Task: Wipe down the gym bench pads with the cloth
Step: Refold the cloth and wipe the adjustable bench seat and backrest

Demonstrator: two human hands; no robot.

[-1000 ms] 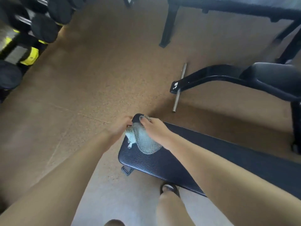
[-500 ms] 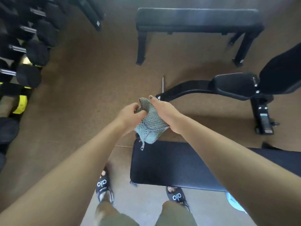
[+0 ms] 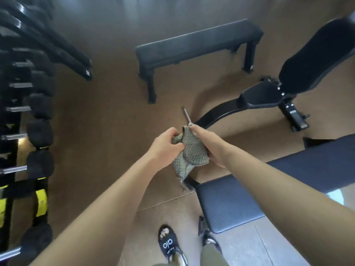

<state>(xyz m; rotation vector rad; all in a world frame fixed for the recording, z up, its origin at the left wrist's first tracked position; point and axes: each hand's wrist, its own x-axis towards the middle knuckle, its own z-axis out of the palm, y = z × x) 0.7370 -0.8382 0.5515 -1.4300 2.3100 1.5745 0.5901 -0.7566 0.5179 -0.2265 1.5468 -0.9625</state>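
A grey-green mesh cloth hangs in the air between both hands, above the floor and just past the near end of the dark flat bench pad. My left hand grips the cloth's left edge with curled fingers. My right hand holds its right side, fingers behind the fabric and one fingertip at the top corner. A loose corner of the cloth dangles down toward the bench end. Neither hand touches the pad.
A second flat bench stands farther back. An adjustable bench with a raised back pad is at the right. A dumbbell rack lines the left side. A metal bar lies on the brown floor. My sandalled feet stand beside the near bench.
The cloth has been lifted off the bench pad's end into the air between both hands. The view has swung up and back, so the near bench now sits lower right.
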